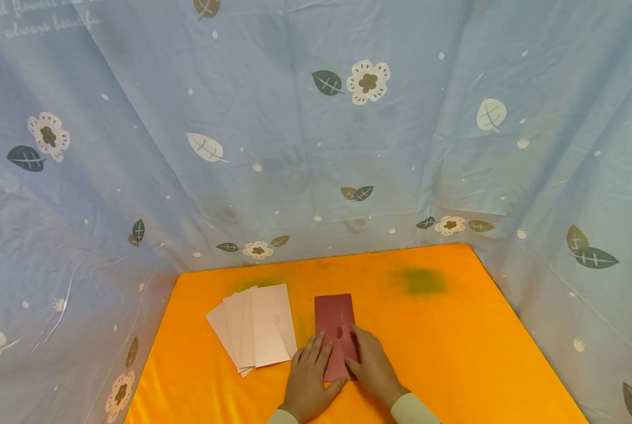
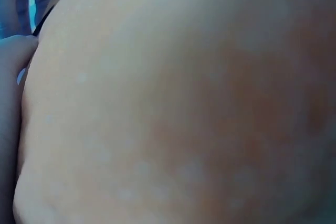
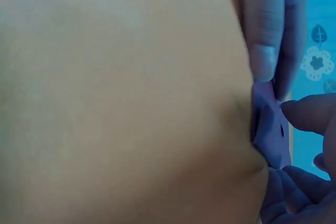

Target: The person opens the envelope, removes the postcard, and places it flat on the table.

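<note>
A dark red paper envelope (image 1: 333, 309) lies on the orange cloth, with a darker half-round mark near its middle. In the right wrist view the envelope (image 3: 273, 142) looks purple and its flap stands slightly raised. My left hand (image 1: 308, 380) rests with extended fingers on the envelope's lower left side, its thumb by the bottom edge. At the right edge, my right hand (image 1: 375, 366) holds the envelope between its thumb, laid over the paper, and its bent fingers. Blurred cloth fills most of the left wrist view, with part of a hand (image 2: 18, 51) at its left edge.
Several pale pink envelopes (image 1: 270, 324) lie fanned out and overlapping to the left of my left hand. Orange cloth (image 1: 453, 353) covers the table. A blue curtain (image 1: 295, 147) with flowers and leaves rises behind the table and along both sides.
</note>
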`<move>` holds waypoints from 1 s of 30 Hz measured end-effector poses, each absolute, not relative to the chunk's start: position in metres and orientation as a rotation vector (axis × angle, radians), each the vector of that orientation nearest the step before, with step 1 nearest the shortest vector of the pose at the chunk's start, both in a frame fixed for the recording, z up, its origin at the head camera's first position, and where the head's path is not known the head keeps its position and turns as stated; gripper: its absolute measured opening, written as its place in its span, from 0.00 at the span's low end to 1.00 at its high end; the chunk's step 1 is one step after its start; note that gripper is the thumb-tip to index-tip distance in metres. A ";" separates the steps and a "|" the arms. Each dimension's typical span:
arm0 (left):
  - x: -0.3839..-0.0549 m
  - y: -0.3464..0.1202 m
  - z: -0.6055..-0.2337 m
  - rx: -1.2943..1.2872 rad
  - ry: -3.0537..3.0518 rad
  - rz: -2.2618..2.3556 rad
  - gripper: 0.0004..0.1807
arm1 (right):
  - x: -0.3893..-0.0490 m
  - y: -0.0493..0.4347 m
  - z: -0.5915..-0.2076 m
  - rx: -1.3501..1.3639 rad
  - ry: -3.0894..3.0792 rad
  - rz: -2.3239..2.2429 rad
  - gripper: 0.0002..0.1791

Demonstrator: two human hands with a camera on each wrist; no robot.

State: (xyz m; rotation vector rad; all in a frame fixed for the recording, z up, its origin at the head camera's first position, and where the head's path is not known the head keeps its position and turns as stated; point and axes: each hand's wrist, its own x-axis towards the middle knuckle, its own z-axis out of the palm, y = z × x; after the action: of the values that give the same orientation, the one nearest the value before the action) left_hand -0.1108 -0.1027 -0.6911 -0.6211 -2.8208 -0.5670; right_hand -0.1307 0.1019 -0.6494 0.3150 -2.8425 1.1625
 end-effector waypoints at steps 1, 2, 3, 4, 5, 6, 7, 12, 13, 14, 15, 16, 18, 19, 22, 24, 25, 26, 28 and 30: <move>-0.111 -0.103 -0.691 -0.620 -2.822 -0.570 0.46 | -0.131 0.102 -0.651 0.319 -2.847 1.139 0.41; -0.111 -0.102 -0.691 -0.622 -2.821 -0.568 0.46 | -0.131 0.102 -0.652 0.326 -2.850 1.111 0.41; -0.111 -0.102 -0.691 -0.622 -2.822 -0.568 0.46 | -0.131 0.102 -0.653 0.335 -2.851 1.081 0.41; -0.111 -0.102 -0.691 -0.622 -2.824 -0.569 0.46 | -0.131 0.102 -0.654 0.342 -2.853 1.059 0.41; -0.111 -0.102 -0.692 -0.622 -2.825 -0.568 0.46 | -0.131 0.102 -0.655 0.352 -2.853 1.035 0.41; -0.111 -0.103 -0.692 -0.621 -2.828 -0.565 0.46 | -0.131 0.102 -0.656 0.361 -2.856 1.008 0.41; -0.111 -0.103 -0.693 -0.620 -2.830 -0.563 0.46 | -0.131 0.101 -0.657 0.367 -2.858 0.983 0.41; -0.112 -0.103 -0.695 -0.612 -2.832 -0.571 0.46 | -0.129 0.097 -0.658 0.367 -2.874 0.878 0.39; -0.112 -0.103 -0.695 -0.613 -2.828 -0.571 0.46 | -0.129 0.096 -0.657 0.360 -2.875 0.860 0.39; -0.112 -0.103 -0.695 -0.613 -2.824 -0.573 0.46 | -0.128 0.095 -0.657 0.353 -2.878 0.838 0.38; -0.112 -0.103 -0.695 -0.613 -2.823 -0.569 0.46 | -0.128 0.094 -0.657 0.349 -2.878 0.820 0.37; -0.112 -0.103 -0.694 -0.612 -2.823 -0.565 0.46 | -0.127 0.093 -0.656 0.345 -2.880 0.800 0.36; -0.112 -0.103 -0.694 -0.612 -2.818 -0.565 0.46 | -0.127 0.092 -0.656 0.338 -2.876 0.768 0.34; -0.112 -0.103 -0.694 -0.612 -2.812 -0.562 0.45 | -0.126 0.091 -0.656 0.334 -2.872 0.760 0.33; -0.112 -0.102 -0.694 -0.617 -2.797 -0.568 0.45 | -0.125 0.089 -0.656 0.321 -2.852 0.753 0.30; -0.113 -0.102 -0.694 -0.621 -2.786 -0.564 0.45 | -0.125 0.088 -0.655 0.307 -2.841 0.762 0.30; -0.112 -0.102 -0.694 -0.621 -2.786 -0.562 0.45 | -0.125 0.087 -0.655 0.302 -2.834 0.768 0.30; -0.112 -0.102 -0.693 -0.622 -2.787 -0.561 0.45 | -0.125 0.087 -0.655 0.296 -2.828 0.772 0.30; -0.112 -0.102 -0.693 -0.623 -2.793 -0.558 0.45 | -0.124 0.086 -0.656 0.289 -2.815 0.783 0.30; -0.112 -0.103 -0.693 -0.621 -2.799 -0.564 0.46 | -0.124 0.086 -0.657 0.292 -2.795 0.786 0.29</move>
State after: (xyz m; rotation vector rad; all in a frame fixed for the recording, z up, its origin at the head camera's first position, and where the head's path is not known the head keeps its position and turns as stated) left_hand -0.1118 -0.1028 -0.6928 -0.6215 -2.7986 -0.5636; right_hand -0.1237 0.0855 -0.6568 0.2918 -2.7949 0.7860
